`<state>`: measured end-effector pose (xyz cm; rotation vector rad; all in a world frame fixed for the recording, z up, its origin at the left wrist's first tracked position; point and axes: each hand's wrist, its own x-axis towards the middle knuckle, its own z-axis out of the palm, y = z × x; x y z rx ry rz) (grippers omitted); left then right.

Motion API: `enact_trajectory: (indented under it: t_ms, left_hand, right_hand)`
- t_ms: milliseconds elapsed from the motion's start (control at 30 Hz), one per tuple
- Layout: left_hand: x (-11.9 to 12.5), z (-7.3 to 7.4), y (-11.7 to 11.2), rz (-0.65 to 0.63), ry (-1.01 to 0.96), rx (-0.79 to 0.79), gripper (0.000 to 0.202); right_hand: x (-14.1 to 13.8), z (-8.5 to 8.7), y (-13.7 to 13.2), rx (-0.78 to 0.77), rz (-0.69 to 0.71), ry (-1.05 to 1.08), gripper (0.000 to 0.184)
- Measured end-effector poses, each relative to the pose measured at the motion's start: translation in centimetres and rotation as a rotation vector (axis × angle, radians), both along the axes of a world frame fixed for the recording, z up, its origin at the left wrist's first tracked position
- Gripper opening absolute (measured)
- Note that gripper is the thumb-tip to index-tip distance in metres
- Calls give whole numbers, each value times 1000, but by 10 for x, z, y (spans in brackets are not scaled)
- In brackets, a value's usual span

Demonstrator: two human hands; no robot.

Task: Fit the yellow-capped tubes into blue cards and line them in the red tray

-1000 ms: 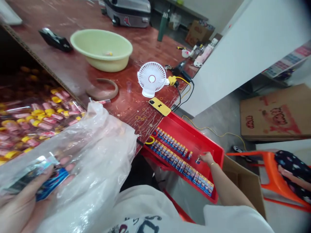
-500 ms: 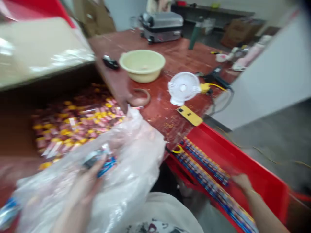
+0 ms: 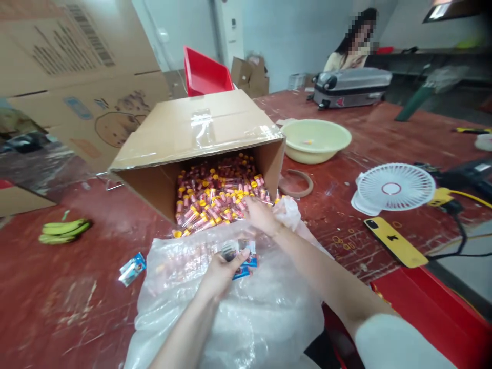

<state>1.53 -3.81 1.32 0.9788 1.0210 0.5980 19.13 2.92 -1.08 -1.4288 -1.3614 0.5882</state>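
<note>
My left hand (image 3: 221,271) is closed on several small clear-and-blue packets (image 3: 246,266), the thumb lying across them, above a translucent plastic bag (image 3: 246,312). My right hand (image 3: 260,215) reaches to the mouth of a cardboard box (image 3: 200,115) lying on its side. Its fingertips touch a heap of small clear tubes (image 3: 215,200) with pink contents and yellow caps; how they are closed is not plain. More blue packets (image 3: 132,269) lie on the table left of the bag.
On the red table (image 3: 96,307) are green bananas (image 3: 65,230), a pale basin (image 3: 315,141), a tape roll (image 3: 298,184), a white fan (image 3: 392,187) and a yellow phone (image 3: 395,241). A red tray (image 3: 434,307) is at lower right. A person (image 3: 353,46) sits behind a grey suitcase (image 3: 351,87).
My right hand has moved from the red tray on the right to the tubes in the box. My left hand still holds the packets. The view has turned left.
</note>
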Motion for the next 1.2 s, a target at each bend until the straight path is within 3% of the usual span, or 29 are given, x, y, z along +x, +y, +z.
enact_trajectory:
  t_ms: [67, 167, 267, 400, 500, 633, 767, 867, 933, 1067, 1200]
  left_hand:
    - [-2, 2, 0, 37, -43, -5, 40]
    - [-7, 4, 0, 98, -84, -4, 39]
    - [-11, 4, 3, 124, -47, 69, 38]
    - [-11, 1, 6, 100, 7, 206, 30]
    - [-7, -2, 7, 100, 15, 237, 31]
    - [-1, -4, 6, 115, 9, 267, 30]
    - [0, -1, 4, 95, -67, 224, 30]
    - [3, 1, -1, 50, -169, -2, 41]
    - [5, 1, -4, 44, -198, -85, 50]
    - [8, -5, -4, 56, -188, 40, 52]
    - [7, -7, -2, 70, -101, 193, 44]
  right_hand:
    - [-23, -3, 37, -73, 35, -35, 20]
    - [-27, -6, 48, -144, 85, -52, 23]
    - [-11, 6, 20, -129, 128, 11, 32]
    - [3, 38, -38, -41, 260, 389, 34]
    - [2, 54, -68, 16, 256, 466, 31]
    - [-3, 58, -77, 60, 297, 384, 26]
    - [-8, 51, -75, -98, 360, 502, 30]
    - [-9, 44, -78, -157, 337, 590, 29]
    - [-6, 41, -81, -89, 265, 629, 26]
    - [2, 39, -87, 128, 46, 540, 22]
    - [4, 42, -95, 163, 32, 282, 19]
